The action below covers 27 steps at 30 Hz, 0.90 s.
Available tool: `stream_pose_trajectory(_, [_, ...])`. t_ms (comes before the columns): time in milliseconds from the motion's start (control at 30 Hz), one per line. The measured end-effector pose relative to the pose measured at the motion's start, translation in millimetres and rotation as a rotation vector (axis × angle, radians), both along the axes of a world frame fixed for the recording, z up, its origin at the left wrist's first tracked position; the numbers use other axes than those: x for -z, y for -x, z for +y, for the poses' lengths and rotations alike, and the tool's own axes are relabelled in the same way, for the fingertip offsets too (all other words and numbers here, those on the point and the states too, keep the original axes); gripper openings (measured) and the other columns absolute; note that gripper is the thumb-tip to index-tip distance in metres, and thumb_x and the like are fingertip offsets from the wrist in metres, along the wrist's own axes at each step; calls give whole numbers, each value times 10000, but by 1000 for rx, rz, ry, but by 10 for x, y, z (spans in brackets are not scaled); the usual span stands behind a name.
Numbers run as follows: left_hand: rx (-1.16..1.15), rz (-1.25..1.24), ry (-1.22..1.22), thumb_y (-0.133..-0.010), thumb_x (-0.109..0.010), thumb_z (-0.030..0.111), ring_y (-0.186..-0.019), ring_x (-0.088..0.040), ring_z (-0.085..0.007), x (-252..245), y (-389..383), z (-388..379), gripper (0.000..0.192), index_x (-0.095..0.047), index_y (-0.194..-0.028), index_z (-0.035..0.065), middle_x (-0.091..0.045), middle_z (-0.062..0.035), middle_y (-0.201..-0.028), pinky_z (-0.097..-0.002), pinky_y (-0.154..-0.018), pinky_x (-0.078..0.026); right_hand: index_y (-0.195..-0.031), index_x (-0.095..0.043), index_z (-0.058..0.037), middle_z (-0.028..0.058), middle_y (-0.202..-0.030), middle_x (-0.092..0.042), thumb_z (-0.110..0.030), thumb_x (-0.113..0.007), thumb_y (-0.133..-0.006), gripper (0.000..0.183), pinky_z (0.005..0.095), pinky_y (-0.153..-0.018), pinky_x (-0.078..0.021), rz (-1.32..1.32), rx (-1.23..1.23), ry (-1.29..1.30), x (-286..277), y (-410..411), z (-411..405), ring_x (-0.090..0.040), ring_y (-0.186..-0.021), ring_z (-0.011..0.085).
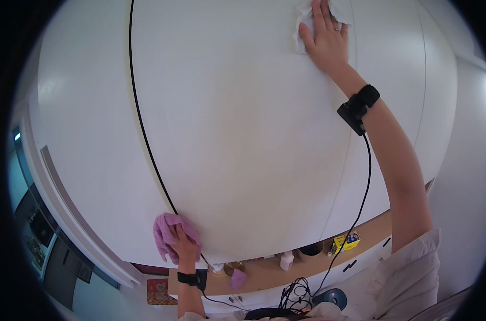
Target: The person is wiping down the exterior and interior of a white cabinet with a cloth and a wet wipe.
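My right hand [327, 44] is raised high, fingers spread, pressing a crumpled white wipe [304, 30] flat against a white cabinet front [243, 132]. Lower down on the left, my left hand [182, 242] holds a bunched purple cloth [164, 234] against the same front. The cloth lies over the lower part of a black vertical strip [146, 138] and hides a stretch of it. Each wrist carries a black strapped device with a cable.
Below the cabinet runs a wooden counter [267, 277] with a white bottle [286, 261], a pot [311, 250], a yellow box [346, 242], a gold dish [234, 268] and a small purple cloth [238, 279]. Coiled black cables [295, 293] hang near a blue stool [331, 299]. A doorway opens at left.
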<state>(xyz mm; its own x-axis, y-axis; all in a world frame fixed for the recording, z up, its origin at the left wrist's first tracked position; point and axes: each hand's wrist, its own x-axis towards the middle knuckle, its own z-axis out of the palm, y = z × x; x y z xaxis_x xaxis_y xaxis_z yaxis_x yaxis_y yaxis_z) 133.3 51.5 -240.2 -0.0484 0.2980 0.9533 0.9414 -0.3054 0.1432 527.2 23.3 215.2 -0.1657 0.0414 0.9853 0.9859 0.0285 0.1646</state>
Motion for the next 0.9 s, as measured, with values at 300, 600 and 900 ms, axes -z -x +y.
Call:
stream_pose_trajectory(300, [62, -9, -53, -746, -567, 62, -1189, -364, -449, -94, -21, -36, 506, -417, -1228, 21, -427, -258, -1258, -509, -980, -291, -1324, -310, -46, 149, -1410, -282, -296, -431, -864, 537, 531, -1031, -164, -21, -10, -273, 145, 8, 284, -301, -1263, 365])
stream_pose_trajectory(600, [23, 30, -21, -732, -557, 51, -1218, -319, -456, -71, 10, -46, 543, -395, -1247, -3, -363, -271, -1305, -505, -1001, -262, -1380, -228, -45, 173, -1451, -184, -468, -375, -883, 668, 626, -998, -116, -12, 32, -197, 427, 217, 279, -382, -1212, 371])
stream_pose_trajectory(900, [30, -3, 93, -727, -539, 30, -1251, -277, -447, -106, -7, -62, 570, -376, -1271, -13, -321, -267, -1344, -500, -1020, -238, -1374, -241, -47, 178, -1447, -183, -455, -411, -876, 667, 668, -969, -113, -129, -1, -114, 693, 461, 220, -419, -1170, 372])
